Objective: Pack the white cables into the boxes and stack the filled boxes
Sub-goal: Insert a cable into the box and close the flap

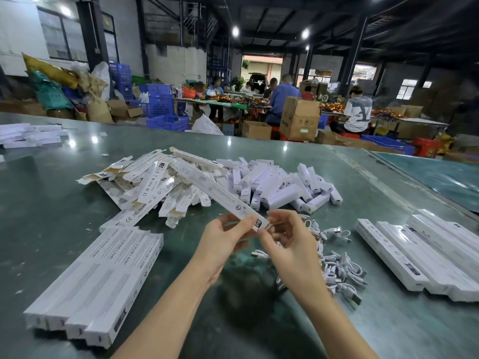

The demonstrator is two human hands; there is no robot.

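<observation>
As both hands (259, 242) grip box (220, 195) | nearby boxes (153, 189): "CE FC RoHS"

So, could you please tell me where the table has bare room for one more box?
Bare table lies between the small-box heap and the right box stack, and left of the long-box pile. Around the cables it is crowded.

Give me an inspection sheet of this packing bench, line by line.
Surface: green table, glossy, with paper scraps.
Job's things: long box held in both hands; boxes stacked at near left and at right.
Clutter: heap of unfilled boxes; pile of small white boxes.
Grippers: left hand grips the box; right hand pinches its near end.
Cables: loose white cables piled under the right hand.
Surroundings: people at far tables; blue crates; cardboard carton.
</observation>
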